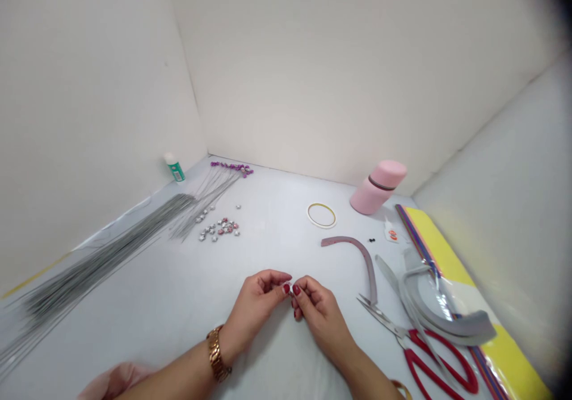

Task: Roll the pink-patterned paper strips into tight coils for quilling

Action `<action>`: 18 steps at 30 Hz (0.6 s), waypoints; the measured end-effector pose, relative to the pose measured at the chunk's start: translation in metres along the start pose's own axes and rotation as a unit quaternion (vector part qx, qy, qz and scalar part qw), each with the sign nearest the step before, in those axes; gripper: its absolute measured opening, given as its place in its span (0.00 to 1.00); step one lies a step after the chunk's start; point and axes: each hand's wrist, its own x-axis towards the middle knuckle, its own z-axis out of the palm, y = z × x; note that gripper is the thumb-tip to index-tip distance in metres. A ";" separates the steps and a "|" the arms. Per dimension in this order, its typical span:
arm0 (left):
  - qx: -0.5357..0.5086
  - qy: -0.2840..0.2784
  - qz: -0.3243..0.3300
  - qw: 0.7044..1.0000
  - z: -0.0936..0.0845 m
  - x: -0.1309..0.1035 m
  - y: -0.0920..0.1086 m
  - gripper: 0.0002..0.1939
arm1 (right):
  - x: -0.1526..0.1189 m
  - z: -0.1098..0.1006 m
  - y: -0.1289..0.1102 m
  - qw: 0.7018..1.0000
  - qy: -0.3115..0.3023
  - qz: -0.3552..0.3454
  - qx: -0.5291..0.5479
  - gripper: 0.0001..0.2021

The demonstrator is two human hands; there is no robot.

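Note:
My left hand (pixel 261 298) and my right hand (pixel 317 307) meet at the front middle of the table, thumbs and forefingers pinched together. Between the fingertips is a tiny pale, pinkish piece (pixel 291 288); most of it is hidden, so its exact kind is unclear. Beyond my left hand lies a loose group of small silver and pink folded stars (pixel 226 227). To the right of my right hand are a curved, dull pink strip (pixel 357 248) and red-handled scissors (pixel 402 331) with their blades slightly apart.
Thin grey wires (pixel 111 251) lie along the left, with purple-tipped wires (pixel 232 169) behind. A glue stick (pixel 174 167) stands back left. Toward the right are a tape ring (pixel 322 226), a pink bottle (pixel 375 188), a small glue bottle (pixel 391 233), curled grey strips (pixel 465 328) and coloured sheets (pixel 438 233).

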 end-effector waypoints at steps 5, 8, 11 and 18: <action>0.088 -0.017 0.049 0.995 -0.002 -0.002 0.008 0.10 | -0.001 0.000 -0.004 1.000 0.007 -0.001 -0.003 0.10; 0.163 -0.037 0.095 0.981 -0.003 -0.005 0.011 0.10 | -0.002 0.000 -0.004 1.000 -0.003 -0.007 -0.009 0.10; 0.177 -0.054 0.101 0.978 -0.004 -0.005 0.011 0.10 | -0.003 -0.001 -0.004 1.000 -0.007 -0.010 -0.007 0.11; 0.131 -0.080 0.061 0.986 -0.007 0.000 0.008 0.12 | -0.001 -0.002 -0.004 1.000 -0.011 0.001 0.026 0.11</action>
